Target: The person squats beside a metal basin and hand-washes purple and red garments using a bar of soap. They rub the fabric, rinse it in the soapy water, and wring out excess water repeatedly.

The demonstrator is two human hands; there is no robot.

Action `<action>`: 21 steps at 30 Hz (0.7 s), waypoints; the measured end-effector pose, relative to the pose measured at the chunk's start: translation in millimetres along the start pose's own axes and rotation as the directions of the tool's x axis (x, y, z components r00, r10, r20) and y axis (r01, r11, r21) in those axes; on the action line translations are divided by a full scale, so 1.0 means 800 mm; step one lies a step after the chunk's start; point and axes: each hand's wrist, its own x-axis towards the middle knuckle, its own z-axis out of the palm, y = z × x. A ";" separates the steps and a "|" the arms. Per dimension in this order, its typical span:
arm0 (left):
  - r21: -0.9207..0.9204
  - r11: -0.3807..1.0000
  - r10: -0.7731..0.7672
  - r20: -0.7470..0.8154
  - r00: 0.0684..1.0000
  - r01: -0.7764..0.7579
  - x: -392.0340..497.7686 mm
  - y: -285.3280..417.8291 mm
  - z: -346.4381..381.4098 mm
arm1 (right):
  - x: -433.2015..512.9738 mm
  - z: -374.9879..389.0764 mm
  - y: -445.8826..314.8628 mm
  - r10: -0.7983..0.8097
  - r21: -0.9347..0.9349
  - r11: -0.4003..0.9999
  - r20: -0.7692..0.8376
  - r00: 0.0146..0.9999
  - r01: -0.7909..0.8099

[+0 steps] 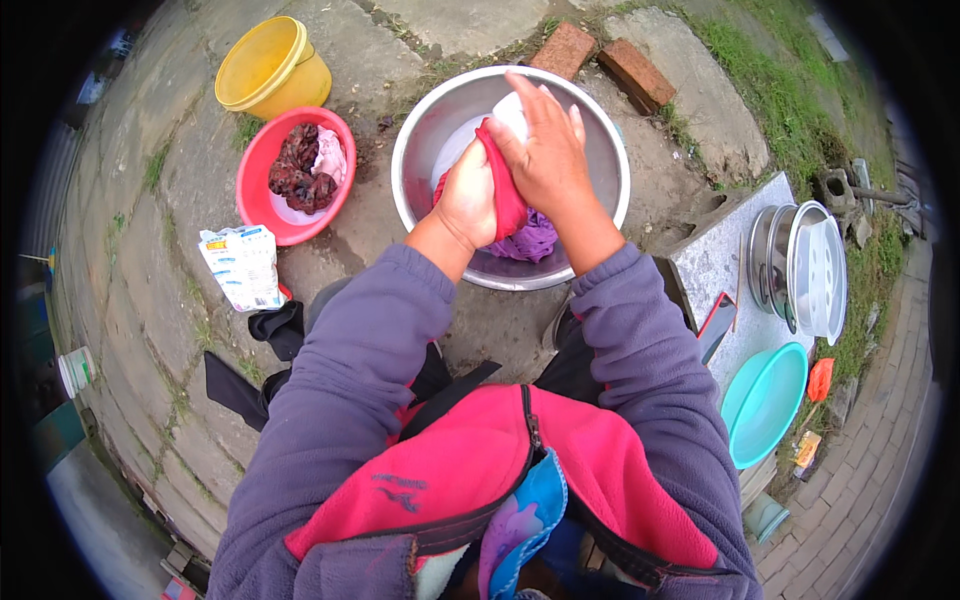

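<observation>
A wide metal basin (622,165) stands on the paving before me, with whitish water inside. Above it, my left hand (469,191) is closed around a wet red cloth (504,191), palm turned up. My right hand (547,146) presses on the same cloth from the other side, its fingers stretched upward. Something white (511,114), perhaps suds or fabric, shows between the hands; which it is I cannot tell. Crumpled purple cloth (529,238) lies low in the basin beneath my wrists.
At the left stand a yellow bucket (311,79), a red basin (251,169) holding dark and pink cloths, and a white packet (244,266). Two bricks (637,71) lie beyond the metal basin. A stone slab (720,247) at right bears stacked metal bowls, a phone and a turquoise basin (765,405).
</observation>
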 end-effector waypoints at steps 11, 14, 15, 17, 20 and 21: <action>-0.029 0.999 -0.018 -0.161 0.987 0.014 -0.003 0.005 0.017 | 0.000 0.010 0.037 0.187 0.268 0.950 -0.083 0.979 -0.159; -0.031 0.995 0.085 -0.144 0.986 -0.091 0.006 0.015 0.010 | 0.010 0.024 0.070 0.470 0.693 0.606 0.085 0.878 -0.391; -0.049 0.993 0.100 -0.158 0.982 -0.109 0.010 0.023 0.007 | 0.010 0.029 0.075 0.461 0.816 0.471 0.097 0.882 -0.336; -0.112 0.978 0.158 -0.167 0.973 -0.178 0.015 0.041 -0.001 | 0.005 0.029 0.080 0.497 0.929 0.042 0.300 0.814 -0.368; 0.000 0.971 0.230 -0.247 0.941 -0.238 0.020 0.060 -0.009 | 0.000 0.009 0.093 0.571 0.896 -0.041 0.383 0.726 -0.441; 0.027 0.975 0.220 -0.244 0.945 -0.220 0.022 0.064 -0.010 | 0.000 -0.006 0.104 0.549 0.913 -0.059 0.368 0.750 -0.405</action>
